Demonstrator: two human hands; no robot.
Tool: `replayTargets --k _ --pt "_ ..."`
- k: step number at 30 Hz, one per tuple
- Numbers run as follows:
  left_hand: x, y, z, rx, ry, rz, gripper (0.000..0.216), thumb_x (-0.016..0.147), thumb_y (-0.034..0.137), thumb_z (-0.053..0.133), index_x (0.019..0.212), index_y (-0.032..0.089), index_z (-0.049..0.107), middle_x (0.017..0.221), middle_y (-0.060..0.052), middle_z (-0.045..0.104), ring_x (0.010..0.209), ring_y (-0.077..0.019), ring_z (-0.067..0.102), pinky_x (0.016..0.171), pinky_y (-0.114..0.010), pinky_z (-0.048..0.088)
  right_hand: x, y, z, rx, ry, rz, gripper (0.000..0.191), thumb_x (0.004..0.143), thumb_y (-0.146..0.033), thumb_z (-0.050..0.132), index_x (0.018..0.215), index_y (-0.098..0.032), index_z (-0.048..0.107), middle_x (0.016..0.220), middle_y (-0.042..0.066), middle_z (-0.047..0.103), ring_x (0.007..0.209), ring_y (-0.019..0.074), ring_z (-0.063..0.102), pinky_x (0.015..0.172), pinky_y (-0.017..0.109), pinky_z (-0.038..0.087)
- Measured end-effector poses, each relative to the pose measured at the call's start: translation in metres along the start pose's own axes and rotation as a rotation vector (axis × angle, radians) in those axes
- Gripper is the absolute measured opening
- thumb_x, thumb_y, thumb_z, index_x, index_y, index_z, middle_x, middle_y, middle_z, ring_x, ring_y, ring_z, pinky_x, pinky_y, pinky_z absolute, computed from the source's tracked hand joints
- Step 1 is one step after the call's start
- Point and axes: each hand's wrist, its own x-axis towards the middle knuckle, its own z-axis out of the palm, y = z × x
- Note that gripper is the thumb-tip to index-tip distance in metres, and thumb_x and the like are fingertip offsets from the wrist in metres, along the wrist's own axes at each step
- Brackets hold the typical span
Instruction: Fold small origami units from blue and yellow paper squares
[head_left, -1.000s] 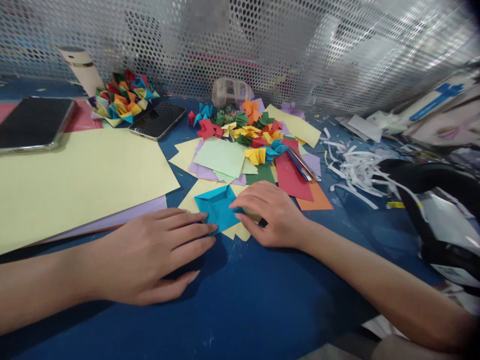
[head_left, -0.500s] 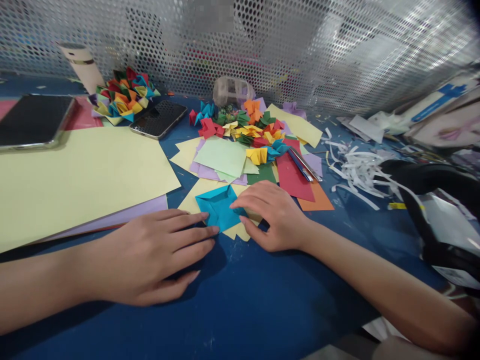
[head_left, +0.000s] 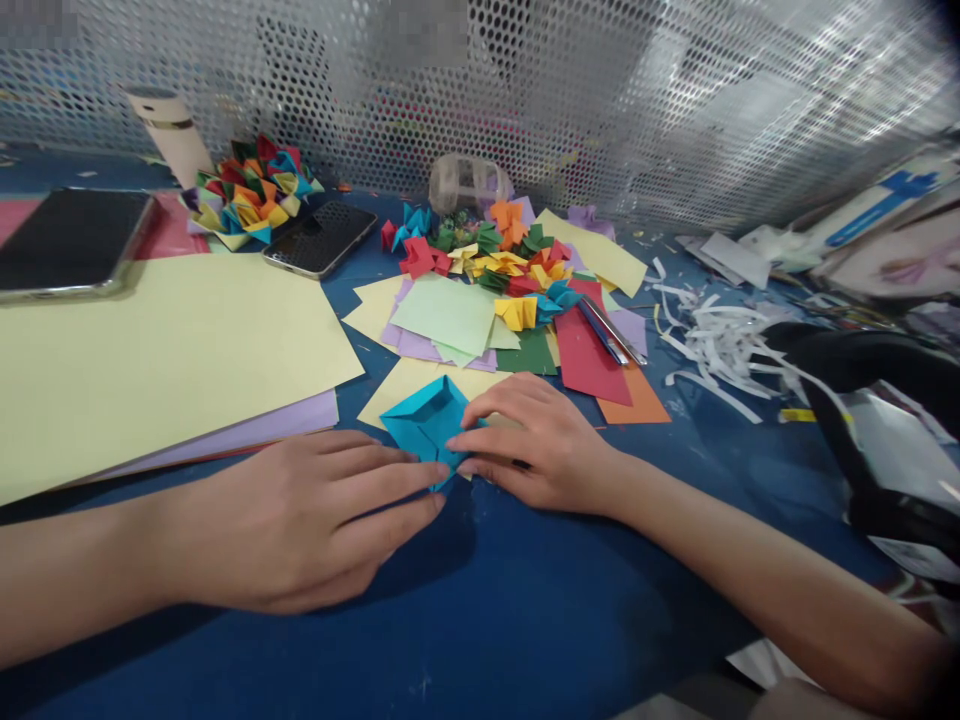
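A small blue sheet of origami paper (head_left: pixel 429 415), with its edges folded inward, lies in front of me over a pale yellow sheet (head_left: pixel 397 385). My left hand (head_left: pixel 322 520) reaches in from the left with its fingers stretched out and close together. Those fingertips rest on the blue paper's lower left edge, near its bottom corner. On the right side of the paper, my right hand (head_left: pixel 540 440) is closed, thumb and fingertips pinching that edge. My fingers cover the paper's right and lower corners.
Folded paper pieces (head_left: pixel 517 265) and coloured sheets (head_left: pixel 450 310) lie beyond my hands, with pens (head_left: pixel 611 330) on them. Large yellow paper (head_left: pixel 172 350) and two phones (head_left: pixel 319 238) (head_left: pixel 71 240) are left. Paper strips (head_left: pixel 720 340) lie right. Perforated metal (head_left: pixel 360 90) stands behind.
The blue paper has turned a little and shifted slightly toward me and left. My right fingers have moved farther over its edge, while my left fingers have drawn together near the bottom corner.
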Motion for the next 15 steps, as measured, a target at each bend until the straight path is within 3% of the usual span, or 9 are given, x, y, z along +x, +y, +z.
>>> replayTargets --k 4,9,12,15 --pt "-0.003 0.000 0.002 0.017 0.065 0.036 0.026 0.092 0.016 0.048 0.114 0.013 0.062 0.124 -0.009 0.067 0.105 -0.0239 0.064 0.093 -0.037 0.049 0.000 -0.001 0.000 0.071 -0.022 -0.015 0.017 0.089 -0.012 0.053 0.091 -0.021 0.068 0.100 0.006 0.067 0.094 0.0187 0.060 0.086 0.037 0.044" --pt "-0.003 0.001 0.001 0.089 0.237 -0.119 0.029 0.089 0.014 0.057 0.117 0.016 0.060 0.121 -0.006 0.067 0.118 -0.0209 0.058 0.110 -0.037 0.036 0.000 -0.004 -0.003 0.059 0.029 -0.116 0.021 0.082 -0.006 0.050 0.087 -0.019 0.066 0.097 0.006 0.068 0.089 0.0187 0.061 0.082 0.038 0.046" --pt "0.001 -0.002 -0.006 0.002 0.277 -0.248 0.024 0.088 0.021 0.062 0.112 0.019 0.061 0.121 -0.007 0.064 0.112 -0.0216 0.058 0.103 -0.037 0.041 0.000 -0.005 -0.003 0.047 0.056 -0.125 0.019 0.084 -0.007 0.051 0.087 -0.019 0.066 0.099 0.007 0.069 0.091 0.0193 0.062 0.083 0.038 0.048" --pt "0.003 -0.003 -0.008 -0.127 0.191 -0.355 0.022 0.089 0.032 0.063 0.110 0.025 0.063 0.119 -0.004 0.063 0.107 -0.0221 0.058 0.094 -0.036 0.045 -0.001 -0.006 -0.003 0.031 0.086 -0.135 0.016 0.086 -0.010 0.052 0.090 -0.019 0.065 0.103 0.008 0.068 0.097 0.0202 0.062 0.085 0.038 0.049"
